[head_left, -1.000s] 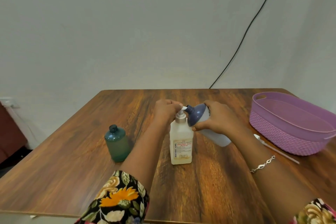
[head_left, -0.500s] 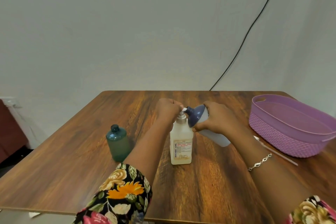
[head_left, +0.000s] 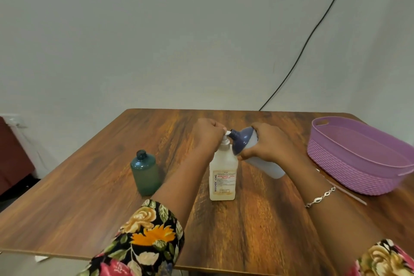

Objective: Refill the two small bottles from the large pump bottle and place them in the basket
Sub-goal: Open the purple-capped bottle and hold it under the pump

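Soft, even light is cast; a dull sheen is seen on the bench (head_left: 257, 206) near the fingers (head_left: 212, 126); edges are bowed.

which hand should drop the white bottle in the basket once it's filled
Right, probably: the right hand grips the white bottle, and the basket sits on that side. The left hand holds the top of the pump bottle, farther from it.

The pump bottle (head_left: 223, 177) stands on the table (head_left: 89, 186) between small bottle (head_left: 145, 172) and basket (head_left: 358, 163).
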The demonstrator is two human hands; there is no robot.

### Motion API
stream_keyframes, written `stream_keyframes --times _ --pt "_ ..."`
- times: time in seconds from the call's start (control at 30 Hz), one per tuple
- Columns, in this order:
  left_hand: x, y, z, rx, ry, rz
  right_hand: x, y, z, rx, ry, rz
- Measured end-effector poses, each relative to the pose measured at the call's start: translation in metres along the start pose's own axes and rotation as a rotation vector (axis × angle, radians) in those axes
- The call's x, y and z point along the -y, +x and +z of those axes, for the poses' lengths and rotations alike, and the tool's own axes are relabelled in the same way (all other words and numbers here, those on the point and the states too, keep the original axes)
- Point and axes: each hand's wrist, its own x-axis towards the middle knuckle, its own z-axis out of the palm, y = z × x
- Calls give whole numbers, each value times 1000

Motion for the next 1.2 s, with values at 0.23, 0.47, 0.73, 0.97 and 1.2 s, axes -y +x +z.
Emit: stream_keyframes --times 0.23,0.47,0.73,0.97,1.2 --pt "-17 6 -5 55 -20 -7 3 4 -12 0 17 -13" --pt "4 -2 -2 -13 38 84 1 3 -2 19 14 -12" --pt "-9 7 -1 -25 87 118 1 5 -11 1 24 -21" --pt "7 0 1 -47 69 151 -1 4 -1 32 31 -5" --pt "-4 5 -4 -6 109 185 1 3 -9 11 49 -29"
